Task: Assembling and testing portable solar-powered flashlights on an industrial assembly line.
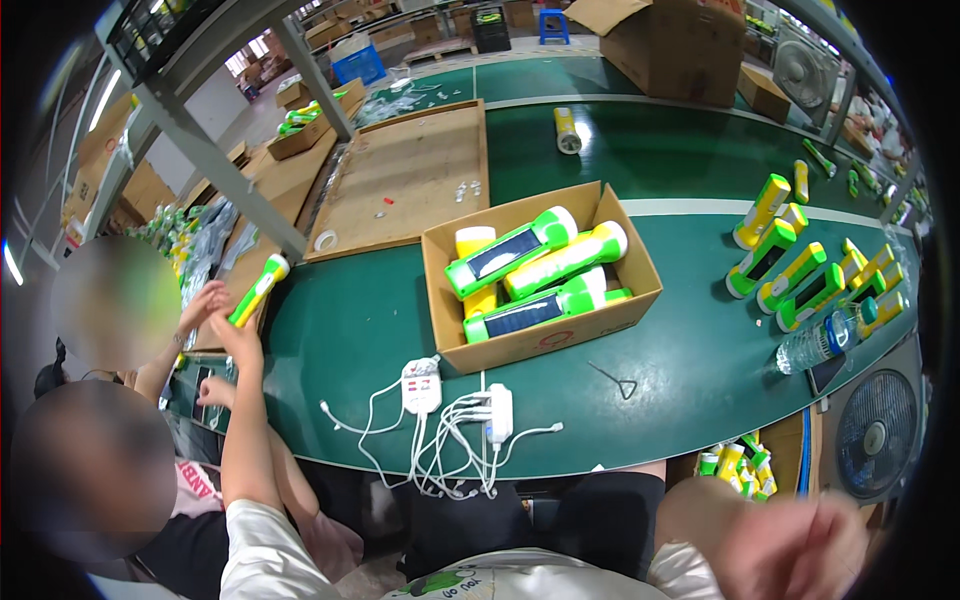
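Note:
My left arm reaches out to the left, and my left hand (238, 335) is closed around the lower end of a green and yellow flashlight (258, 292). The flashlight tilts up, its white head at the top. A co-worker's hand (203, 306) is right beside mine; whether it touches the flashlight, I cannot tell. At the lower right, my right hand (800, 548) is smeared by motion, away from the table and near a box of flashlights (740, 470). In the middle, an open cardboard box (545, 345) holds several flashlights with dark solar panels.
White charging hubs (421, 386) with tangled cables lie on the green table (570, 410), near a bent metal hook (615, 380). At right stand several flashlights (765, 250) and a water bottle (815, 340). A wooden tray (410, 180) lies behind; co-workers sit at left.

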### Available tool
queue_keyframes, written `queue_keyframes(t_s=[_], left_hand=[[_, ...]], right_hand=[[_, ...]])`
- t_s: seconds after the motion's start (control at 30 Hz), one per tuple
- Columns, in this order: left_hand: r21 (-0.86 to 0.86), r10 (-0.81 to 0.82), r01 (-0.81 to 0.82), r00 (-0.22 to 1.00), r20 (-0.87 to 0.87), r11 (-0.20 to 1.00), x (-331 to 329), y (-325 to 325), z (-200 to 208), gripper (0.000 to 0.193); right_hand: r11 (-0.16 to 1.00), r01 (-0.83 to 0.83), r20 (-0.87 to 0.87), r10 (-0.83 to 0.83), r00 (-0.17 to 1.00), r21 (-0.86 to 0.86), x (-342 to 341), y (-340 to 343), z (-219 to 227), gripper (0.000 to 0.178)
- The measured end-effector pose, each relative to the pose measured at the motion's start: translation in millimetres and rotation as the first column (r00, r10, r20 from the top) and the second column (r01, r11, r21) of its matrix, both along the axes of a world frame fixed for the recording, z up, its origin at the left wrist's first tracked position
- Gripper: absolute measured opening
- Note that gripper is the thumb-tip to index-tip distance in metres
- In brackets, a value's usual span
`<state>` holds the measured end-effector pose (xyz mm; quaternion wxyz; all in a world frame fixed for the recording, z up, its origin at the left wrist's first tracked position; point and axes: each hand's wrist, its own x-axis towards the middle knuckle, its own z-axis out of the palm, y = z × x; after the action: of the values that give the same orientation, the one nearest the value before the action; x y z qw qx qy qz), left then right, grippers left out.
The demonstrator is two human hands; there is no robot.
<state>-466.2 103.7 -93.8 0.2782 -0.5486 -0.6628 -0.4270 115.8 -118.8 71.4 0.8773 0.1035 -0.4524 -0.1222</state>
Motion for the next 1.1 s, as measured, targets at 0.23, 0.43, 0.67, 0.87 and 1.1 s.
queue_keyframes(t_s=[0.23, 0.43, 0.67, 0.87, 1.1], left_hand=[[-0.065, 0.092, -0.086, 0.991, 0.099, 0.994, 8.2, -4.9, -23.7, 0.041], [-0.097, 0.072, -0.05, 0.97, 0.232, 0.994, 51.6, -5.2, -15.1, 0.039], [0.041, 0.004, -0.039, 0.776, 0.631, 0.998, 70.9, -37.4, -51.2, 0.041], [0.144, -0.141, 0.021, 0.37, 0.918, 0.989, 90.6, -57.0, -48.0, 0.044], [-0.528, 0.297, 0.232, 0.615, 0.73, 0.817, 101.6, -104.6, -7.9, 0.04]], right_hand=[[0.517, 0.034, -0.07, -0.181, 0.981, -0.855, 67.5, 221.4, -68.0, 0.014], [0.079, 0.441, 0.442, -0.015, 0.897, -0.894, 94.4, 368.1, -160.6, 0.021], [0.232, 0.343, 0.408, 0.365, 0.837, -0.91, -24.6, 317.1, -17.8, 0.017], [0.44, 0.622, 0.614, 0.785, 0.083, -0.647, -195.6, 207.4, -35.7, 0.024], [0.506, 0.815, 0.698, 0.691, -0.188, -0.282, -332.4, 121.1, -152.5, 0.037]])
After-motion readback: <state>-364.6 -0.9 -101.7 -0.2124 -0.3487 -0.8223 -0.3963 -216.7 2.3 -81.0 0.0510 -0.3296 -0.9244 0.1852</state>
